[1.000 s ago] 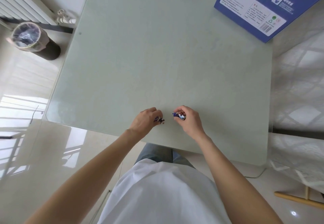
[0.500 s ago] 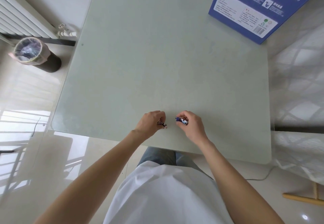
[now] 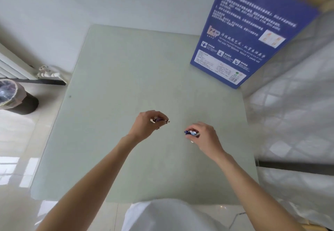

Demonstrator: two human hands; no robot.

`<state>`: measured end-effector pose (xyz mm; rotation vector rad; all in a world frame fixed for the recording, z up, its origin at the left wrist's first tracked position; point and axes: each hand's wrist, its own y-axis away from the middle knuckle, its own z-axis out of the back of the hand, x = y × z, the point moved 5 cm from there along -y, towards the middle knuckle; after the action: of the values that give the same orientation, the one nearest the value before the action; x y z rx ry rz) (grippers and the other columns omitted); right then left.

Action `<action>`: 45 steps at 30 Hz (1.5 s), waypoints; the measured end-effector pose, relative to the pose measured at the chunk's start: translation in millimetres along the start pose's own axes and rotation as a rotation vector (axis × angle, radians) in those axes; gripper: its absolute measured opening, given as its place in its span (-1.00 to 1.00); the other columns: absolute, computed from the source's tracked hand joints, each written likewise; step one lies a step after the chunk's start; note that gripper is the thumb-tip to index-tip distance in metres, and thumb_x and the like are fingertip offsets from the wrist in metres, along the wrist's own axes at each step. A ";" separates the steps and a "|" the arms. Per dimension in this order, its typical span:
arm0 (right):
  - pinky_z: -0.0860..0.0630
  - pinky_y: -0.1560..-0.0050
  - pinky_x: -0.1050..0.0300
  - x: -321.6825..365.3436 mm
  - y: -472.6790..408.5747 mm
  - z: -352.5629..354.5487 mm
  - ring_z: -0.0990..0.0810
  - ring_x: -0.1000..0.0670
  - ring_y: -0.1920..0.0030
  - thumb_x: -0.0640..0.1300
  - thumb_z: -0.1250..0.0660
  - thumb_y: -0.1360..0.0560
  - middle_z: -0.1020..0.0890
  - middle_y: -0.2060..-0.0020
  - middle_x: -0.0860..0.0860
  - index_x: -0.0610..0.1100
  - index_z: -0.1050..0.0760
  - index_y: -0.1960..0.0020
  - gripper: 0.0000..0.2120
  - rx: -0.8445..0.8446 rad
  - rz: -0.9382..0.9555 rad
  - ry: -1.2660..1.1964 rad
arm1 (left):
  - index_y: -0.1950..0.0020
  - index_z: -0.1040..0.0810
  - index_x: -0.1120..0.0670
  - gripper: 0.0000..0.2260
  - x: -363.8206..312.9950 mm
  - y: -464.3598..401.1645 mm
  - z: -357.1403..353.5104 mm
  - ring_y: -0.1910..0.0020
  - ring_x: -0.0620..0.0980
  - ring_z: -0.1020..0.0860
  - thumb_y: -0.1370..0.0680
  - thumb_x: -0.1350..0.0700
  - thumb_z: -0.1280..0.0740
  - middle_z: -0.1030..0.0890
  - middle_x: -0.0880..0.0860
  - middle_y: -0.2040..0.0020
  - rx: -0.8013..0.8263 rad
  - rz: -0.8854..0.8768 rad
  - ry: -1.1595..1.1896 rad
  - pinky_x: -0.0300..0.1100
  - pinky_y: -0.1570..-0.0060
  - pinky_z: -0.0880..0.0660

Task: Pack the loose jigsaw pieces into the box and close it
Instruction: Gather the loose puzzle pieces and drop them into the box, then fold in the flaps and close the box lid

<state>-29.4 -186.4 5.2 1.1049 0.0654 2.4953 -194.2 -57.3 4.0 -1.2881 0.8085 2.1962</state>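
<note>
My left hand (image 3: 147,125) hovers over the middle of the pale green table (image 3: 117,86), fingers pinched on a few small jigsaw pieces (image 3: 159,120) that poke out toward the right. A short way to its right, my right hand (image 3: 204,136) grips more jigsaw pieces (image 3: 192,133), blue and white, between thumb and fingers. The blue jigsaw box (image 3: 249,37) stands at the table's far right corner, its printed side toward me; its opening is out of sight.
A lined waste bin (image 3: 12,97) stands on the shiny floor at the left, by a white radiator (image 3: 14,68) and its pipe valve. White quilted fabric (image 3: 292,115) lies along the table's right edge. My white shirt fills the bottom of the view.
Both hands have lifted off the near table edge and moved apart, still pinching their pieces. My head has tilted up, bringing more of the blue box into view.
</note>
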 end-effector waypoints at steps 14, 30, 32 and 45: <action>-0.44 0.14 0.31 122.8 -119.9 345.0 -0.55 0.11 0.18 -0.20 -0.46 -0.38 -0.62 0.17 0.09 -0.13 -0.62 0.07 -0.86 -0.832 0.431 0.298 | 0.05 -0.65 0.08 -0.90 -360.9 -207.0 40.8 0.28 -0.14 -0.47 -0.49 0.20 -0.37 -0.56 -0.05 0.19 -0.242 -1.059 -0.140 -0.27 0.26 -0.49; -0.47 0.37 0.11 58.3 -201.5 364.6 -0.62 -0.02 0.24 -0.10 -0.36 -0.49 -0.66 0.22 0.07 -0.05 -0.57 0.06 -0.95 -0.763 0.278 0.640 | -0.10 -0.58 -0.03 -0.73 -368.4 -316.2 -10.9 0.21 -0.04 -0.57 -0.58 -0.11 -0.17 -0.65 -0.08 0.09 0.036 -1.083 -0.786 -0.12 0.22 -0.49; -0.49 0.33 0.06 59.0 -204.8 366.2 -0.61 -0.04 0.23 -0.09 -0.32 -0.52 -0.65 0.19 0.06 -0.06 -0.57 0.07 -0.93 -0.715 0.271 0.630 | -0.11 -0.57 -0.05 -0.77 -363.5 -308.2 -6.5 0.20 -0.11 -0.56 -0.54 -0.09 -0.26 -0.64 -0.12 0.06 0.001 -1.088 -0.721 -0.18 0.20 -0.48; -0.45 0.18 0.32 50.1 -127.8 353.8 -0.55 0.08 0.19 -0.27 -0.28 -0.53 -0.62 0.13 0.00 -0.18 -0.56 -0.01 -0.89 -1.284 0.375 0.299 | 0.12 -0.48 0.07 -0.95 -321.4 -273.4 28.7 0.14 -0.06 -0.49 -0.47 0.14 -0.34 -0.55 -0.07 0.16 -0.485 -0.895 -0.165 -0.20 0.14 -0.43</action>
<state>239.1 -92.6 256.5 0.1808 -1.5164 2.1866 110.7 127.8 231.2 -1.2921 -0.3649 1.7263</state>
